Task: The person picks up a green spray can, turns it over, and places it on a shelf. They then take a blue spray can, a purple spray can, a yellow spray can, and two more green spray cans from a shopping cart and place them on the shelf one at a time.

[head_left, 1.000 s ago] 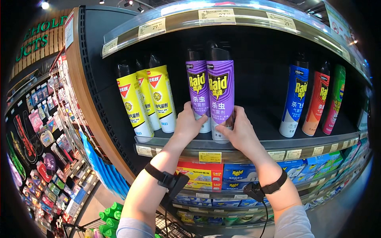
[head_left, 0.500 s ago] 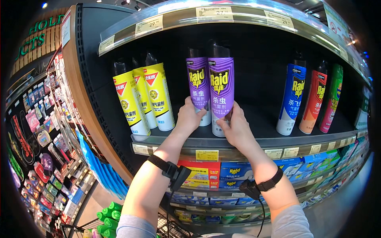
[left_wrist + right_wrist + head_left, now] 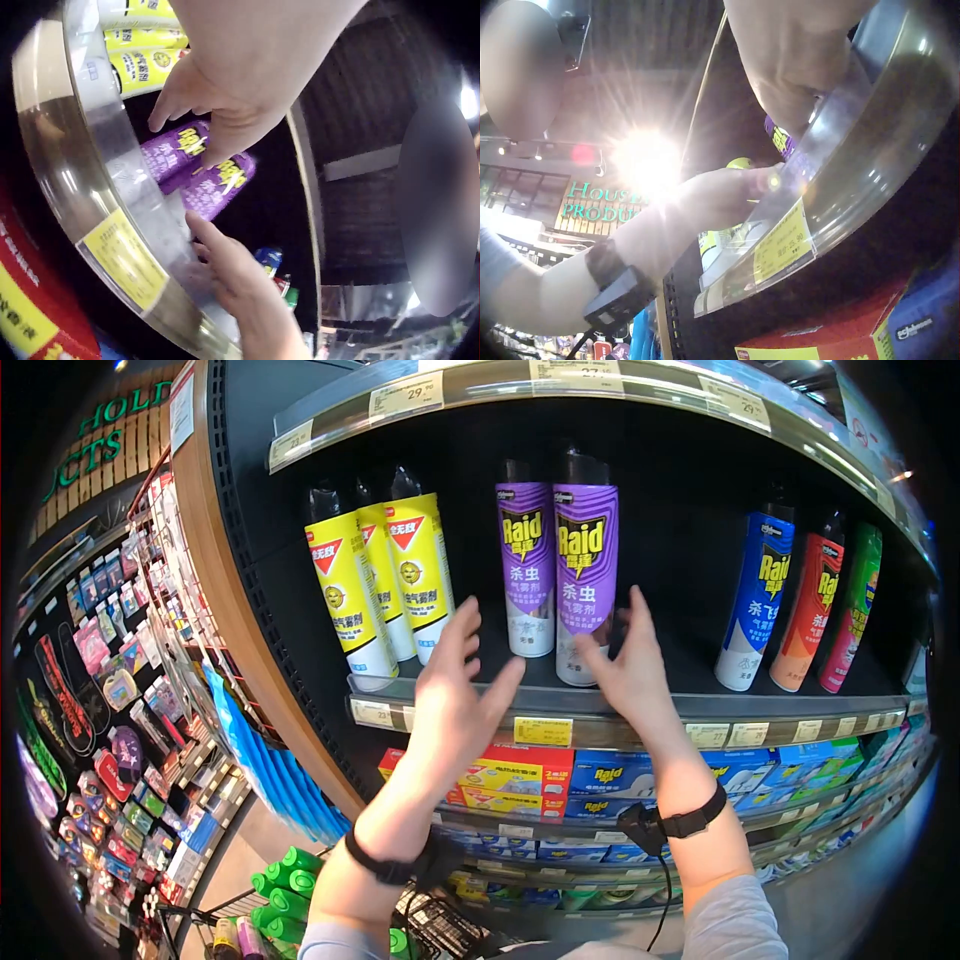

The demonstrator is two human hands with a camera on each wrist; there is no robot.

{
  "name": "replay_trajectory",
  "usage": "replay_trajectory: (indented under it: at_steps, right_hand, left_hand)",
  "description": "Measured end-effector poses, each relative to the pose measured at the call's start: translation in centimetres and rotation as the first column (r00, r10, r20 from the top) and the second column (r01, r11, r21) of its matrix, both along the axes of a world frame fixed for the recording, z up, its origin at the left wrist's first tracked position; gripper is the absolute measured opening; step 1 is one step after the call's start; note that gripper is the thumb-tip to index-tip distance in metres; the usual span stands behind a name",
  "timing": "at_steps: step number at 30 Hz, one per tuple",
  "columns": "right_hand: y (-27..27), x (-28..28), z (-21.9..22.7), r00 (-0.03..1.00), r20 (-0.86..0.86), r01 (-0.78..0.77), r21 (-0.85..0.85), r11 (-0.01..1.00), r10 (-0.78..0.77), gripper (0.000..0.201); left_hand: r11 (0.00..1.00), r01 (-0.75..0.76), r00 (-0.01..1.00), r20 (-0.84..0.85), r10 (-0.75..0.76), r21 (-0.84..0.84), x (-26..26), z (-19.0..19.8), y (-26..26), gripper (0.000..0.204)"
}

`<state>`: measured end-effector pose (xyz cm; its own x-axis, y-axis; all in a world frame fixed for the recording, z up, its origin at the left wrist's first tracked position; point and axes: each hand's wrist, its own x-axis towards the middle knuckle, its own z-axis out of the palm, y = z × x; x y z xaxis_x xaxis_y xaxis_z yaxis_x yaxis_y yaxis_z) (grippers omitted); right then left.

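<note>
Two purple spray cans stand upright side by side on the shelf, the left can (image 3: 525,570) slightly behind the right can (image 3: 584,580). My left hand (image 3: 455,690) is off the cans, fingers spread, in front of the gap between the yellow cans (image 3: 345,595) and the purple ones. At the right purple can's lower right side is my right hand (image 3: 632,670), thumb near the can's base and fingers extended; whether it touches the can is hard to tell. In the left wrist view both hands show around the purple cans (image 3: 217,184).
A blue can (image 3: 757,600), a red can (image 3: 808,610) and a green can (image 3: 853,610) stand to the right. The clear shelf lip (image 3: 690,710) runs below the cans. Boxes (image 3: 510,775) fill lower shelves. A cart holding green bottles (image 3: 290,900) is at the bottom left.
My left hand has come away from the left purple can, moving left and toward me, its fingers spreading. My right hand's fingers have loosened beside the right can. The head view has shifted slightly.
</note>
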<state>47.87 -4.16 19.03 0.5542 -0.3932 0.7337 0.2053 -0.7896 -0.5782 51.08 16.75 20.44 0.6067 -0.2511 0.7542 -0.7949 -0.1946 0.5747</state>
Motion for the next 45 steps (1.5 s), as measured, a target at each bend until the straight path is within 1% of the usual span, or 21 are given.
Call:
replay_trajectory:
  at_steps: [1, 2, 5, 10, 12, 14, 15, 16, 19, 21, 22, 27, 33, 36, 38, 39, 40, 42, 43, 44, 45]
  right_hand:
    - [-0.2, 0.1, -0.2, 0.997, 0.078, -0.022, 0.062, 0.998, 0.018, 0.084]
    - [-0.3, 0.3, -0.6, 0.985, 0.172, -0.039, 0.127, 0.991, 0.017, 0.074]
    - [0.3, -0.3, -0.9, 0.946, 0.324, -0.081, 0.174, 0.981, 0.021, 0.056]
    - [0.1, 0.2, -1.5, 0.895, 0.445, -0.079, 0.141, 0.987, 0.009, 0.039]
    - [0.4, -0.1, -2.2, 0.851, 0.519, 0.081, 0.024, 0.996, -0.082, 0.035]
    - [2.0, -0.6, -3.8, 0.828, 0.561, 0.02, -0.001, 1.0, -0.016, 0.035]
    - [4.0, -0.8, -4.8, 0.783, 0.607, -0.173, 0.008, 0.985, 0.132, 0.035]
    - [6.8, -1.1, -5.9, 0.784, 0.588, -0.257, 0.02, 0.966, 0.197, 0.035]
    - [14.9, -2.6, -10.0, 0.845, 0.346, -0.436, 0.002, 0.9, 0.409, 0.034]
    - [19.0, -2.9, -12.9, 0.789, 0.176, -0.582, -0.091, 0.808, 0.588, 0.026]
    - [21.2, -3.3, -13.9, 0.752, 0.094, -0.64, -0.129, 0.757, 0.652, 0.023]
    - [31.2, -6.4, -16.7, 0.505, -0.041, -0.863, 0.005, 0.506, 0.862, 0.019]
    - [42.3, -10.4, -18.6, 0.224, -0.237, -0.969, 0.052, 0.243, 0.945, 0.005]
    - [48.0, -12.4, -20.7, 0.099, -0.321, -0.993, 0.035, 0.116, 0.942, 0.031]
    - [51.5, -13.6, -22.1, 0.009, -0.456, -0.989, 0.125, 0.074, 0.89, 0.051]
    - [53.4, -13.9, -23.1, 0.002, -0.434, -0.996, 0.081, 0.041, 0.901, 0.06]
    - [55.2, -14.4, -23.7, -0.015, -0.486, -0.989, 0.135, 0.058, 0.874, 0.069]
    - [58.5, -14.8, -25.4, 0.044, -0.523, -0.986, 0.115, 0.122, 0.851, 0.083]
    - [60.0, -14.8, -26.3, 0.041, -0.542, -0.982, 0.132, 0.133, 0.839, 0.094]
    - [61.4, -15.0, -27.0, 0.09, -0.543, -0.985, 0.078, 0.157, 0.835, 0.1]
    - [62.6, -15.2, -27.0, 0.111, -0.514, -0.986, 0.047, 0.157, 0.85, 0.101]
  left_hand:
    - [0.999, 0.03, 0.999, 0.042, -0.03, 0.014, -2.0, -0.5, 1.8, 0.059]
    - [0.997, 0.076, 0.997, -0.019, -0.075, 0.028, -3.9, -1.1, 3.6, 0.052]
    - [0.991, 0.135, 0.99, -0.035, -0.135, 0.009, -8.1, -4.1, 8.7, 0.04]
    - [0.979, -0.166, 0.981, -0.077, 0.175, 0.114, -13.0, -8.3, 17.3, 0.021]
    - [0.942, -0.306, 0.937, -0.128, 0.324, 0.141, -14.9, -9.8, 20.9, 0.015]
    - [0.902, -0.405, 0.886, -0.181, 0.428, 0.148, -17.0, -11.3, 24.7, 0.013]
    - [0.87, -0.464, 0.848, -0.201, 0.49, 0.166, -18.2, -12.3, 26.7, 0.012]
    - [0.832, -0.524, 0.793, -0.252, 0.555, 0.184, -19.6, -12.5, 28.3, 0.012]
    - [0.711, -0.696, 0.616, -0.428, 0.662, 0.097, -23.9, -15.7, 33.2, 0.012]
    - [0.626, -0.778, 0.526, -0.489, 0.696, 0.054, -27.2, -16.9, 35.8, 0.013]
    - [0.588, -0.808, 0.493, -0.519, 0.698, 0.023, -28.7, -17.6, 36.9, 0.013]
    - [0.428, -0.904, 0.346, -0.576, 0.741, 0.008, -35.3, -20.4, 41.3, 0.014]
    - [0.34, -0.941, 0.255, -0.66, 0.706, 0.0, -39.6, -22.6, 43.8, 0.015]
    - [0.341, -0.94, 0.264, -0.697, 0.667, -0.03, -41.2, -23.4, 44.4, 0.018]
    - [0.411, -0.904, 0.235, -0.671, 0.703, 0.114, -41.7, -23.6, 44.5, 0.022]
    - [0.442, -0.888, 0.246, -0.68, 0.691, 0.128, -42.0, -23.6, 44.5, 0.025]
    - [0.434, -0.893, 0.245, -0.677, 0.694, 0.122, -42.4, -23.9, 44.7, 0.025]
    - [0.532, -0.831, 0.282, -0.701, 0.655, 0.162, -43.1, -24.6, 45.2, 0.028]
    - [0.537, -0.825, 0.264, -0.72, 0.641, 0.176, -43.4, -24.4, 45.4, 0.029]
    - [0.534, -0.827, 0.265, -0.717, 0.644, 0.175, -43.6, -24.4, 45.6, 0.029]
    - [0.546, -0.82, 0.267, -0.729, 0.631, 0.172, -44.0, -24.5, 45.9, 0.03]
